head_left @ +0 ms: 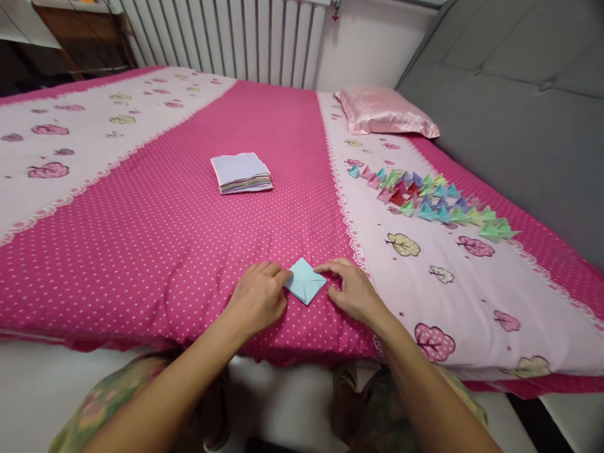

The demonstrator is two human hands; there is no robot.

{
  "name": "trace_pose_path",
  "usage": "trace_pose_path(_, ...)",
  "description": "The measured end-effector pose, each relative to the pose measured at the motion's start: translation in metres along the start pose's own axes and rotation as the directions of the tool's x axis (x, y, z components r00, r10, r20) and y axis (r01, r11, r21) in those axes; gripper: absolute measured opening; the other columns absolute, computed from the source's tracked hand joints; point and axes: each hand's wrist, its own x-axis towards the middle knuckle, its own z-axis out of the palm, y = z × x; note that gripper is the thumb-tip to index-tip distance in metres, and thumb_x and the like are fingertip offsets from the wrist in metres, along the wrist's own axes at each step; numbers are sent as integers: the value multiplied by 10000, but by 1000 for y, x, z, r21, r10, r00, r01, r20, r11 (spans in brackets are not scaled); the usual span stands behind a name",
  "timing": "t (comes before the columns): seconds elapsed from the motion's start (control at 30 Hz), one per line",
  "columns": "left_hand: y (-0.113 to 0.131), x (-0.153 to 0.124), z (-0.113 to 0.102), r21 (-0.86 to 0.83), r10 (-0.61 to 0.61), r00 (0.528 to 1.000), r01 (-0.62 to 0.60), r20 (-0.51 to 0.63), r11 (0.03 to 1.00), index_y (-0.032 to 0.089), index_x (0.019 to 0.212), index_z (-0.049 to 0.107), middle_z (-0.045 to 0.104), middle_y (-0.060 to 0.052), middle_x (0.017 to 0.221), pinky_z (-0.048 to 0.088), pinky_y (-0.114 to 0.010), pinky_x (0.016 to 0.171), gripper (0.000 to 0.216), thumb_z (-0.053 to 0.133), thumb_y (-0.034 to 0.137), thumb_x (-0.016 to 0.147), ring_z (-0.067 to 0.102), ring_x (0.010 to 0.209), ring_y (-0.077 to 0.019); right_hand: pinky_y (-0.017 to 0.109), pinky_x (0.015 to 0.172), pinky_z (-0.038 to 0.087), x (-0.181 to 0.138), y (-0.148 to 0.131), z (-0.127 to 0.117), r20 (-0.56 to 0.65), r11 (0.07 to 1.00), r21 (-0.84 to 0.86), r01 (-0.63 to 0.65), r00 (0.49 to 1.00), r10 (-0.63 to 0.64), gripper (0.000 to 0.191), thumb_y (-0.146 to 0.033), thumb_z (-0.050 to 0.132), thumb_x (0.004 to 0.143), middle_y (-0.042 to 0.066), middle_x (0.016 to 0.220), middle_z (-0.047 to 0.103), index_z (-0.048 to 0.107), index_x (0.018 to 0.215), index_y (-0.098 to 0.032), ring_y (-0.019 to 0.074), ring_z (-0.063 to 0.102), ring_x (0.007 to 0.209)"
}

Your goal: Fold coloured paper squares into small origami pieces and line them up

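Note:
A light blue square of folded paper lies on the pink dotted bedspread near the bed's front edge, turned with a corner toward me. Crease lines and folded flaps show on its upper face. My left hand is closed at its left corner, fingers curled, holding that side. At the right corner, my right hand has thumb and forefinger spread apart, with the forefinger's tip touching the paper's upper right edge.
A stack of paper squares rests farther back on the bed. Several folded paper boats in many colours stand in rows to the right. Behind them are a pink pillow and a grey headboard. A white radiator lines the wall.

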Motion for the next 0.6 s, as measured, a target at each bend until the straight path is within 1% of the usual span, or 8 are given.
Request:
trace_pose_path(0.1, 0, 1, 2, -26, -6, 1000, 6, -4, 1000, 176, 1047, 583, 578, -90, 886, 411, -351, 759, 343, 470, 145, 725, 523, 860, -228, 320, 850, 423, 1, 1, 0, 2, 998, 2, 57, 998, -57, 465, 3, 494, 612, 55, 974, 596, 637, 1005, -201, 190, 536, 937)
trace_pose_path(0.2, 0, 1, 4, -49, -17, 1000, 16, -18, 999, 180, 1053, 584, 568, -92, 909, 424, -345, 760, 338, 449, 147, 744, 528, 862, -218, 324, 863, 418, 1, 2, 0, 8, 995, -8, 96, 995, -96, 427, -15, 509, 660, 63, 1011, 580, 632, 1023, -203, 188, 529, 957)
trace_pose_path(0.3, -1, 2, 6, -78, -13, 999, 10, -45, 997, 164, 1057, 584, 570, -99, 954, 436, -344, 789, 334, 438, 139, 757, 536, 883, -211, 332, 878, 411, 1, 2, -2, 17, 994, -14, 107, 994, -106, 375, -39, 523, 706, 75, 1028, 578, 631, 1032, -191, 189, 527, 977)
trace_pose_path(0.4, -3, 2, 9, -112, 9, 996, -19, -86, 994, 149, 1072, 578, 567, -120, 1058, 434, -361, 847, 336, 412, 125, 781, 532, 974, -219, 352, 888, 406, 0, 1, -5, 22, 995, -7, 96, 995, -96, 324, -83, 541, 744, 80, 1054, 580, 638, 1029, -203, 194, 532, 994)
trace_pose_path(0.5, -6, 3, 12, -160, 7, 994, -25, -112, 987, 145, 1083, 579, 556, -127, 1148, 415, -382, 910, 335, 377, 138, 816, 517, 1059, -222, 362, 880, 412, 1, -2, -6, -5, 996, 26, 86, 996, -86, 250, -138, 528, 786, 78, 1044, 599, 662, 982, -216, 193, 552, 977)
trace_pose_path(0.6, -9, 4, 13, -290, -12, 994, -19, -105, 957, 162, 1112, 569, 555, -102, 1193, 395, -374, 953, 368, 414, 113, 781, 516, 1088, -203, 357, 866, 422, 3, -5, -4, -79, 993, 87, 76, 994, -70, 223, -161, 508, 806, 62, 1009, 629, 679, 931, -228, 186, 574, 944)
